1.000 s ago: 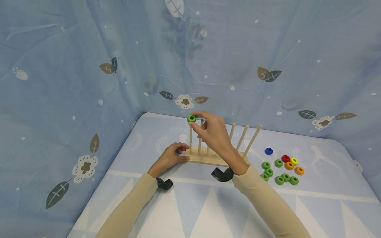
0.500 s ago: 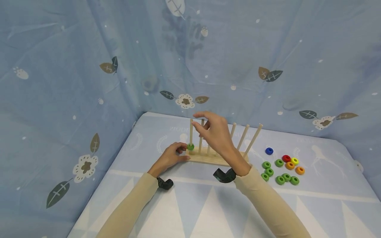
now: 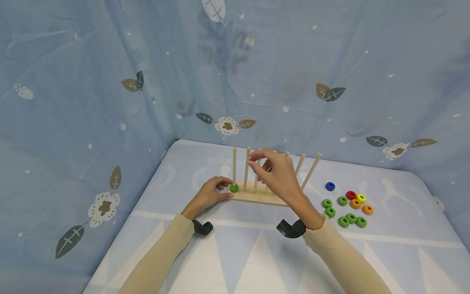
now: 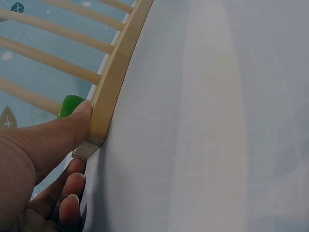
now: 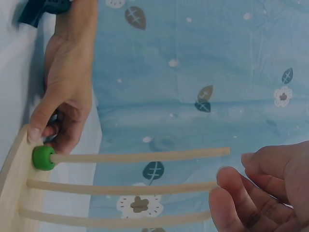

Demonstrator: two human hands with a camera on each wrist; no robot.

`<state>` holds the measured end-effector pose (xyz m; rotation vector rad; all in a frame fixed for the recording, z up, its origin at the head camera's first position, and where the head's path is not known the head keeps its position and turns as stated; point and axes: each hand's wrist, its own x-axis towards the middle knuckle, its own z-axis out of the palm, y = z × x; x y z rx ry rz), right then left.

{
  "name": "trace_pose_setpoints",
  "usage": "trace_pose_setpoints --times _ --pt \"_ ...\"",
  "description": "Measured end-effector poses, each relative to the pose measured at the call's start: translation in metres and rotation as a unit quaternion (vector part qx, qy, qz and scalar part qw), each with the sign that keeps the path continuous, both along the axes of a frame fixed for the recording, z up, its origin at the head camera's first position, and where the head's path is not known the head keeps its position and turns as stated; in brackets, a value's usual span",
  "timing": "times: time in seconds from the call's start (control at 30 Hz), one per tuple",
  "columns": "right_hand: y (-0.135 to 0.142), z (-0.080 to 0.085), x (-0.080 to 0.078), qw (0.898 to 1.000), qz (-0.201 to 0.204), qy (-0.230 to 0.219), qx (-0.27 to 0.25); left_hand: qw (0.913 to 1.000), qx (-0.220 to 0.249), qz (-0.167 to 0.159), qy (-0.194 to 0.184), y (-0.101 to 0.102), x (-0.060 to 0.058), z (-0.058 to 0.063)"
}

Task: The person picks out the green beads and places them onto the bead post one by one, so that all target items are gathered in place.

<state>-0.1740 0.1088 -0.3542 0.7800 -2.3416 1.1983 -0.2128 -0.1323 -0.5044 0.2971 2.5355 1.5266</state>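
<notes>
Bead (image 3: 234,188) on the base (image 3: 257,197), round the foot of the leftmost peg (image 3: 234,165); probably light, hard, slightly slippery, best pinched by its sides; with left hand (image 3: 211,194) clamped on the base's end, right hand (image 3: 277,173) empty, fingertips slightly apart

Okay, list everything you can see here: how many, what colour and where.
Backdrop: one surround, patterned blue, behind and left
Table cover: one, pale blue and white, beneath the base
Wooden base: one, tan, on the cover
Pegs: seven, tan, on the base
Threaded bead: one, green, bottom of leftmost peg
Loose beads: seven green (one partly hidden), two orange, one each blue, red, yellow; right of the base
Wrist devices: two, black, one per wrist
Sleeves: two, beige, both forearms
Left hand: one, gripping the base's end
Right hand: one, beside upper pegs, visibly holding nothing
</notes>
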Motion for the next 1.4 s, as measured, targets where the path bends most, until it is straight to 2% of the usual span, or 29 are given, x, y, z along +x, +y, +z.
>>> trace_pose_setpoints --times 0.3,0.63,0.97,1.13,1.4 --pt "0.022 -0.009 0.011 0.999 -0.021 -0.039 0.012 0.9999 0.006 -0.001 -0.012 -0.001 0.003 0.002" --pt "0.053 -0.027 0.022 0.997 -0.060 -0.032 0.023 1.0000 0.005 -0.007 -0.004 -0.001 0.002 0.001" --pt "0.074 -0.043 0.027 0.994 -0.085 -0.012 0.066 1.0000 0.003 -0.006 0.002 -0.001 0.001 -0.001" --pt "0.086 -0.052 0.032 0.991 -0.106 -0.022 0.083 1.0000 0.004 -0.004 -0.002 -0.001 0.000 -0.001" --pt "0.104 -0.064 0.040 0.987 -0.129 -0.042 0.082 0.9999 -0.008 0.007 -0.014 0.001 -0.001 -0.003"
